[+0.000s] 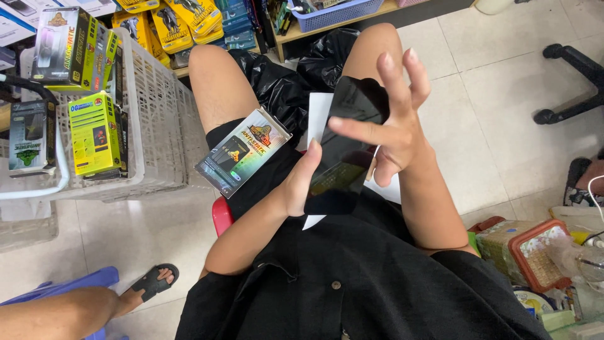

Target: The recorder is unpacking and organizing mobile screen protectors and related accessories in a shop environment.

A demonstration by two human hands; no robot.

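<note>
Hands meet over my lap in the head view: my left hand (301, 182) grips a black phone (345, 141) along its left edge, fingers closed around it with the thumb laid up its side, and the phone tilts up toward the camera above my black shorts. My right hand (393, 126) sits on the phone's right side with its fingers spread wide apart; the index finger lies flat across the dark screen while two others stick up clear of it. I can't tell whether that hand's thumb presses the back of the phone, since the hand hides it. A white sheet (319, 113) shows just behind and under the phone, touching it as far as I can see. On my left thigh rests a flat packet (242, 151), dark with a yellow and red print, lying tilted and just beside the left wrist. Black plastic bag (283, 82) fills the gap between my knees. Off to the left stands a white plastic basket (157, 119) holding yellow-green boxes (94, 132). A red stool edge (221, 215) peeks out beneath me, and another person's sandalled foot (151, 282) rests on the tiled floor at lower left.
</note>
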